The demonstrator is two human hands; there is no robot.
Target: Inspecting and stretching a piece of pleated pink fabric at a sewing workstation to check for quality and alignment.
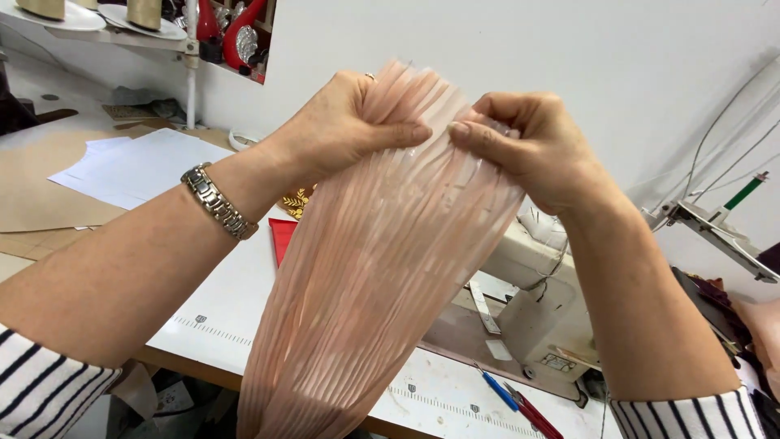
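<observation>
I hold a long strip of sheer, peach-pink pleated fabric (370,268) up in front of me. Its top edge is pinched between both hands and the rest hangs down past the table's front edge. My left hand (345,122) grips the upper left part, thumb pressed across the pleats; a metal watch (218,203) sits on that wrist. My right hand (528,146) pinches the upper right part, its thumb tip close to the left thumb. Both sleeves are black-and-white striped.
A white sewing machine (540,280) stands behind the fabric on a white table (227,313) with a printed ruler. A red piece (282,236) lies left of the fabric. Blue and red pens (516,402) lie near the front. Paper sheets (134,167) are at left; a thread stand (719,228) at right.
</observation>
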